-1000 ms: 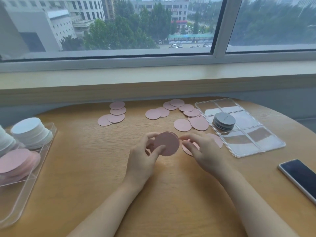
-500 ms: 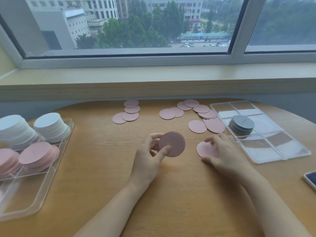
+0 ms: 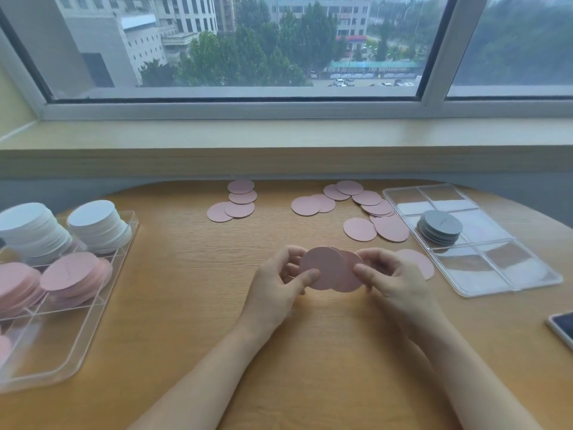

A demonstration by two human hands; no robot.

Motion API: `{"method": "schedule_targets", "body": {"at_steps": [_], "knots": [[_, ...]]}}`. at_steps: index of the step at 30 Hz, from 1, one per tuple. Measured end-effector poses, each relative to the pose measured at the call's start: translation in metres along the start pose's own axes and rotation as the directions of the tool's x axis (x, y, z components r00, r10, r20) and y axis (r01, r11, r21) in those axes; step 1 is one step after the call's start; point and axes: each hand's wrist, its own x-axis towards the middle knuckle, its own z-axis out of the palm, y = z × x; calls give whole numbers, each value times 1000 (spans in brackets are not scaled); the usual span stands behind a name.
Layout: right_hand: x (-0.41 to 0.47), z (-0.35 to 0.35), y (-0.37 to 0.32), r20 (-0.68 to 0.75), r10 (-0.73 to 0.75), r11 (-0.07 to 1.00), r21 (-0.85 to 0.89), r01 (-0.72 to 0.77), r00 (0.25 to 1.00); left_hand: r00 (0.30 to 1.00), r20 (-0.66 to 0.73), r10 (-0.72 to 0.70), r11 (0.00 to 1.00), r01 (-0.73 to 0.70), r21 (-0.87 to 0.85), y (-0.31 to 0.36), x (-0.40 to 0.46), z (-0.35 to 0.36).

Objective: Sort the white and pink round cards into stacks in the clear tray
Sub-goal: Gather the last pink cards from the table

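Observation:
My left hand (image 3: 280, 283) grips a small stack of pink round cards (image 3: 322, 268) upright above the middle of the table. My right hand (image 3: 389, 280) pinches another pink card (image 3: 348, 274) against the back of that stack. One more pink card (image 3: 418, 262) lies flat just behind my right hand. Loose pink cards lie farther back in a left group (image 3: 237, 201) and a right group (image 3: 369, 209). The clear tray (image 3: 71, 346) at the left holds white stacks (image 3: 96, 223) and pink stacks (image 3: 74, 276).
A second clear tray (image 3: 483, 274) at the right holds a stack of grey round cards (image 3: 440, 226). A phone (image 3: 562, 328) lies at the right table edge. A window sill runs behind the table.
My right hand lifted a pink card off the table and brought it left against the stack in my left hand. The camera view shifted left, showing more of the left tray.

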Motion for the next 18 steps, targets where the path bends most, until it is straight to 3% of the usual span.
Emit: {"method": "schedule_targets", "body": {"at_steps": [4,8,10,11,14,16,18], "knots": [[-3,10,-9,86,-22,984,178,6,996,1000,-23,-20,1000,20,17,-1,0,0],[-3,12,-10,147,-36,980,200,6,989,999,-41,-1,1000,1,16,-2,1,0],[1,9,-7,99,-43,998,53,38,994,999,-51,6,1000,-5,14,-2,1,0],[4,6,-4,48,-74,990,-114,79,996,999,-53,6,1000,-5,9,-2,1,0],[15,-12,12,-100,-248,743,-658,123,964,997,-71,-3,1000,2,-13,-3,2,-1],[16,-26,23,-160,-250,635,-771,37,955,997,-76,0,1000,-1,-22,-5,3,-1],[13,-36,28,-219,-205,601,-797,-54,954,997,-73,1,999,-3,-32,-5,3,-1]]}}
